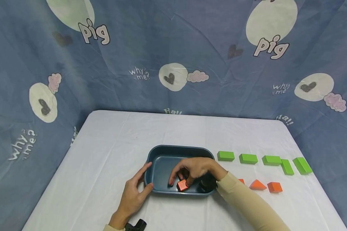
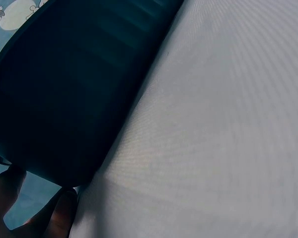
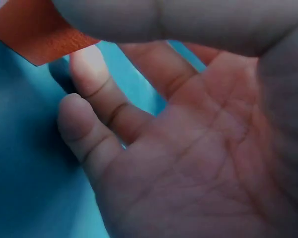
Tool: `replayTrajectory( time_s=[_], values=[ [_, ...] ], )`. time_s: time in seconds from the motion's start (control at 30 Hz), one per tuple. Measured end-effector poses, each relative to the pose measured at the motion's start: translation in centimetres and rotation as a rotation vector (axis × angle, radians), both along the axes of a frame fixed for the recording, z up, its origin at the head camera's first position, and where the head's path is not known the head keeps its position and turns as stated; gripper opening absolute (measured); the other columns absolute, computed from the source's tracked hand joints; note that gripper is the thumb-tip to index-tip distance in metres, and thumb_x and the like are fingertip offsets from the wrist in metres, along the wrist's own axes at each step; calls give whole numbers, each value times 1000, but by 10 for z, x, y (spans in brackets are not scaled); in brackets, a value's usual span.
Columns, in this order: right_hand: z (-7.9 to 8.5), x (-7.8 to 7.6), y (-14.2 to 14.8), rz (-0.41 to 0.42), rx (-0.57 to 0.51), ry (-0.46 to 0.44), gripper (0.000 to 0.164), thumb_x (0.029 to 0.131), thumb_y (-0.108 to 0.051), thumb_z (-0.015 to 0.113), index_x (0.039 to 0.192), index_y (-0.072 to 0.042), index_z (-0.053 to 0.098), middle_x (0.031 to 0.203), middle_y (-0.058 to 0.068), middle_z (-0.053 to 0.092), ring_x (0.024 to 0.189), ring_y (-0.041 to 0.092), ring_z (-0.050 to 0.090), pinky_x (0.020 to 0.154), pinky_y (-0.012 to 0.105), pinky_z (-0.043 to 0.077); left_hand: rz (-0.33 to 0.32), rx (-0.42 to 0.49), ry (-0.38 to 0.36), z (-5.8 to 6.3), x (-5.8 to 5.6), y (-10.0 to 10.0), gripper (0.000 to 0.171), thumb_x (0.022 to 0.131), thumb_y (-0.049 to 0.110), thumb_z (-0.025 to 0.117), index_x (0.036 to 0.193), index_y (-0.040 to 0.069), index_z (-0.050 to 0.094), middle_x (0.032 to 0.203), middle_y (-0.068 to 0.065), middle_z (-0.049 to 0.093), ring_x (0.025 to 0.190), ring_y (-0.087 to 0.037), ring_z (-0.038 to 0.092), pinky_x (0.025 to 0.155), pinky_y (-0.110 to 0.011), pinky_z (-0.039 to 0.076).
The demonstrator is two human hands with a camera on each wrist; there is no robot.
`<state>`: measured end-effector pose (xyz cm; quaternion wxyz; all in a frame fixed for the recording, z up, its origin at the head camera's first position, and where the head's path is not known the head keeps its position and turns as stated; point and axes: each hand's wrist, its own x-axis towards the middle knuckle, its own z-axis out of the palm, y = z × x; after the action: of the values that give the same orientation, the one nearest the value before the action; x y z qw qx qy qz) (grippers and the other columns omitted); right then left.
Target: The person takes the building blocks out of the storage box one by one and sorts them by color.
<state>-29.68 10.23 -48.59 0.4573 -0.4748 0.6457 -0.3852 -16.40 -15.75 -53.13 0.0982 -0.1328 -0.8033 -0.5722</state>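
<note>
A dark blue rectangular tray rests on the white-covered table. Down inside it, my right hand pinches a small orange block close over the tray floor. The right wrist view shows the thumb lying across this block, with the other fingers spread behind. My left hand touches the tray's left end, thumb and fingers spread apart along the rim. In the left wrist view, fingertips meet the end of the tray.
Several green blocks form a row right of the tray. Nearer me lie an orange triangular block and an orange block; another orange piece is partly hidden by the right sleeve. A patterned blue curtain hangs behind.
</note>
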Motion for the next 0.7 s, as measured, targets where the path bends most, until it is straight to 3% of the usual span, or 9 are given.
replayTrajectory(
  time_s=[0.17,0.4,0.7],
  values=[
    [0,1,2,38,52,-23,69,67,30,69,125,-6,72,117,-2,73,81,15,55,68,21,50,0,-11,-2,0,0,0,64,91,8,75,150,14,51,152,-14,49,126,-28,60,101,-16,45],
    [1,0,4,39,88,-49,63,68,31,66,121,-2,72,103,-3,70,78,12,50,67,19,45,8,-29,-5,-1,0,-1,64,91,8,75,150,14,51,153,-14,47,129,-27,57,101,-17,45],
    [0,2,1,6,120,26,57,66,29,72,111,-6,76,87,-6,67,70,7,49,64,18,45,11,-31,-7,-3,0,-1,64,91,8,75,150,13,51,153,-14,47,129,-28,58,101,-16,45]
  ],
)
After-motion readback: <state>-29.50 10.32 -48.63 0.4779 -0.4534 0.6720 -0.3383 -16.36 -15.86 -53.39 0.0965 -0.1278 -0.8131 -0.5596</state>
